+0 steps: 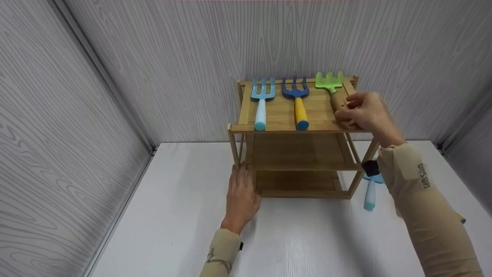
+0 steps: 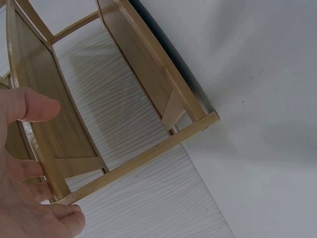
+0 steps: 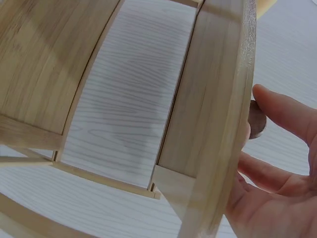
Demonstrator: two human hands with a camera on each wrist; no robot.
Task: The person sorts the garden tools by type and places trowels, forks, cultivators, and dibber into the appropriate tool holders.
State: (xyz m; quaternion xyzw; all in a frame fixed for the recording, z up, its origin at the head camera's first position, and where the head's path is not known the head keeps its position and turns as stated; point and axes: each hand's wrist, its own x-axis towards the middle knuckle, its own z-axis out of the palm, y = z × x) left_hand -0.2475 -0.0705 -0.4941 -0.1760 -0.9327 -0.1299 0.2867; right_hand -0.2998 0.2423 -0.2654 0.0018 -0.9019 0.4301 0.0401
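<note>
A three-tier wooden shelf rack (image 1: 296, 167) stands on the white table. On its top board lie a light blue hand fork (image 1: 261, 109), a blue hand fork with a yellow handle (image 1: 300, 109) and a green hand fork with a brown handle (image 1: 329, 82), tines toward the back. My right hand (image 1: 367, 111) pinches the brown handle near its end; the handle's end (image 3: 257, 120) shows between thumb and fingers in the right wrist view. Low at the rack's left front post, my left hand (image 1: 243, 198) touches the wood with extended fingers, its thumb (image 2: 42, 108) held apart.
Another light blue tool (image 1: 370, 195) lies on the table right of the rack, partly behind my right sleeve. A yellow and blue handle end (image 1: 461, 218) peeks out beyond the forearm. Wood-grain panels (image 1: 184, 69) rise behind and on both sides.
</note>
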